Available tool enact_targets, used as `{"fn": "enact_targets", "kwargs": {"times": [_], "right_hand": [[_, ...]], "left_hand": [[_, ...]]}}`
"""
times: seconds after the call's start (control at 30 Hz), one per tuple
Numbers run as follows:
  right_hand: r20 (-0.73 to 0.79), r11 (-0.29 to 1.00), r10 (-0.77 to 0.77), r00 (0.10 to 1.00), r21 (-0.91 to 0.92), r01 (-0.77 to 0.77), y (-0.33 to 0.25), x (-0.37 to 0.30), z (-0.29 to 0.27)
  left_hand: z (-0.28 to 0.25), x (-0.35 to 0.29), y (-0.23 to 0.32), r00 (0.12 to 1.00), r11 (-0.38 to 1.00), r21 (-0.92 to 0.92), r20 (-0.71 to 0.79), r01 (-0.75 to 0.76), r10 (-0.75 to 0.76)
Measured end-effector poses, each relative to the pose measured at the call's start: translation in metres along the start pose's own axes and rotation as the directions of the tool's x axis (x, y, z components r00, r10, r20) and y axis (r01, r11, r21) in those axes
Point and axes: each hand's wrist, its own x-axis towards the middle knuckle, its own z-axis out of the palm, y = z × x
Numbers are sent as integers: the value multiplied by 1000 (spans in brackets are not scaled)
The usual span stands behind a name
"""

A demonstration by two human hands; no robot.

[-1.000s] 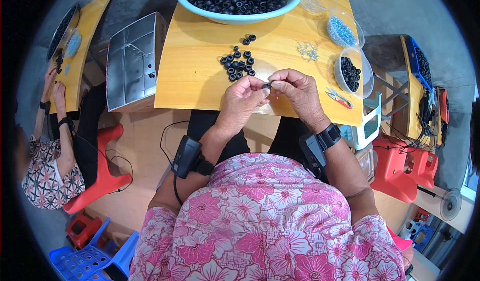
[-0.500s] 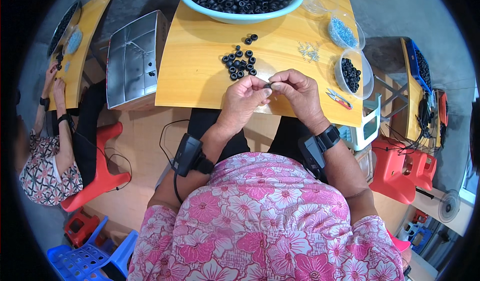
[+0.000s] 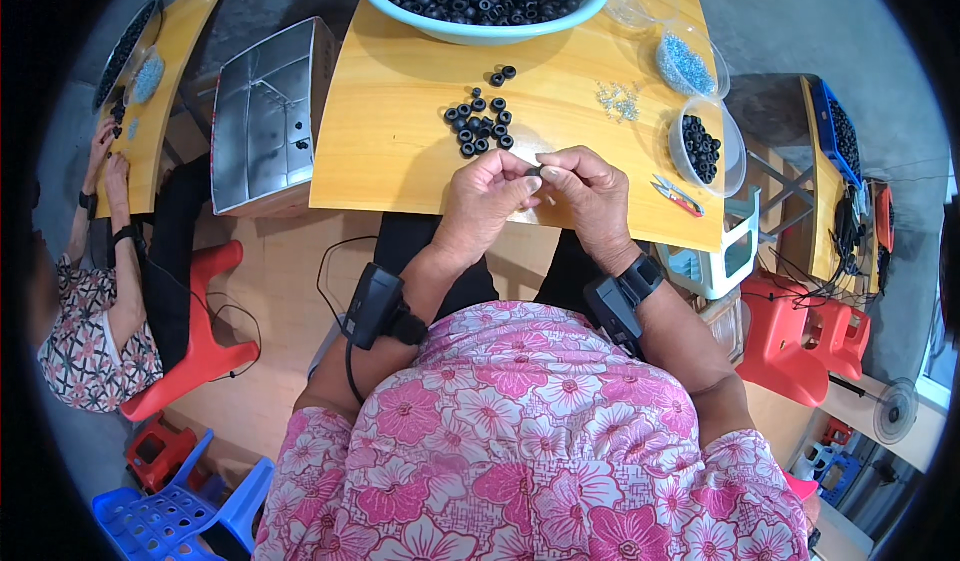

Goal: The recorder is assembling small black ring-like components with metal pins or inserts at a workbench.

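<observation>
Over the table's near edge, my left hand (image 3: 483, 209) pinches a small black ring-shaped piece (image 3: 534, 172) between thumb and fingers. My right hand (image 3: 594, 201) meets it from the other side, thumb and forefinger closed against the piece; whatever those fingertips hold is hidden. Just beyond my left hand lies a loose group of black ring-shaped pieces (image 3: 482, 126) on the wood. A scatter of tiny clear bits (image 3: 618, 101) sits farther right. Red-handled snips (image 3: 678, 196) lie beside my right hand.
A light-blue basin (image 3: 480, 33) heaped with black pieces stands at the far edge. On the right are a tub of black pieces (image 3: 700, 148) and a tub of clear-blue bits (image 3: 687, 66). An open box (image 3: 265, 121) stands left of the table; another person (image 3: 100, 331) works beyond it.
My right hand has shifted very slightly toward my left, its fingers drawn closer in. My left hand stays almost still, and the things on the table lie as before.
</observation>
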Motion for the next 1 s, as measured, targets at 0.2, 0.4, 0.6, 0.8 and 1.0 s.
{"fn": "enact_targets", "kwargs": {"times": [0.2,0.4,0.6,0.8,1.0], "right_hand": [[-6,1000,-10,1000,25,10,-6,-3,-1],[26,987,105,994,118,-107,-11,-1,-3],[50,953,234,971,187,-240,-15,1,-4],[47,948,212,976,234,-217,-8,2,-3],[16,947,154,988,284,-152,0,0,4]], "left_hand": [[-1,1,2,1000,1000,-10,9,15,-15],[0,1,1,1000,999,-44,3,22,-22],[-1,1,0,999,998,-52,27,29,-28],[-1,2,0,1000,999,-37,22,23,-22],[-3,2,-4,1000,1000,-30,8,7,-7]]}}
